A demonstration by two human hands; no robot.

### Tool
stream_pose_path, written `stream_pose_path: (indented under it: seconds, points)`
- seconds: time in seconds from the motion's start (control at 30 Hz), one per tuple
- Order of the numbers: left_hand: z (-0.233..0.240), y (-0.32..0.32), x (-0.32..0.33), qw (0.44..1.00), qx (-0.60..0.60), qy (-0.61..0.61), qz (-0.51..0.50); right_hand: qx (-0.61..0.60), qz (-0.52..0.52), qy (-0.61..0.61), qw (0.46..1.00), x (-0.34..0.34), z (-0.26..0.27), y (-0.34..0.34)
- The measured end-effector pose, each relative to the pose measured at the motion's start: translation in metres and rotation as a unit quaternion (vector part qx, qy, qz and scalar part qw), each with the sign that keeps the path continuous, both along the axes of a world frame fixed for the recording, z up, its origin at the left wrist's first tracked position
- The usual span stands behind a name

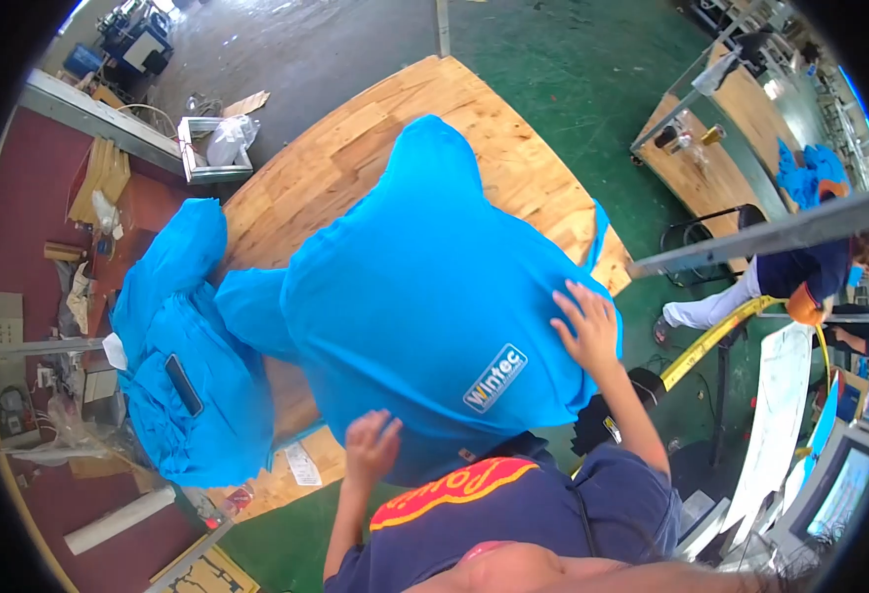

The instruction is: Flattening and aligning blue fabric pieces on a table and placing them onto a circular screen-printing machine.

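Observation:
A large blue stretch-fabric piece (434, 274) with a white-edged Wintec label lies spread over the wooden table (375, 156), its narrow end pointing away from me. My right hand (587, 325) rests on its right side, fingers apart. At the near left edge, my left hand (372, 445) touches the fabric with bent, blurred fingers; whether it pinches the cloth cannot be told. To the left lies a heap of similar blue fabric (204, 356), with a smartphone (184, 385) on top. A blue strap (597, 233) hangs off the far right side.
A paper slip (302, 464) lies by the near left table edge. A metal bar (760, 233) crosses the right side. Beyond it, a co-worker (797, 274) bends beside a yellow strip (716, 337). Another wooden table (693, 156) stands at the upper right, and a metal frame (216, 152) at the upper left.

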State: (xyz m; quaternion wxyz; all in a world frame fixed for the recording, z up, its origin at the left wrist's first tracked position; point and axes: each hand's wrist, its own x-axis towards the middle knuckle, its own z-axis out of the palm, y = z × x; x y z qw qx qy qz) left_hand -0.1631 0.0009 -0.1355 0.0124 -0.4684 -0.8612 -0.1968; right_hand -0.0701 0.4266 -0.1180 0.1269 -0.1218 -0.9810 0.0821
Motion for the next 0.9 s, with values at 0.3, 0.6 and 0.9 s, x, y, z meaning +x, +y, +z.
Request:
stream_pose_path:
  seconds: [0.3, 0.6, 0.9]
  points:
    - [-0.016, -0.062, 0.098, 0.998, 0.045, 0.009, -0.049, -0.183, -0.285, 0.243, 0.909, 0.141, -0.078, -0.024]
    - [-0.024, -0.057, 0.113, 0.98, 0.019, 0.107, -0.168, -0.412, -0.301, 0.265, 0.818, 0.143, -0.123, 0.007]
    - [-0.003, -0.056, 0.126, 0.986, 0.075, 0.056, -0.135, -0.388, -0.232, 0.373, 0.81, 0.139, -0.097, 0.011]
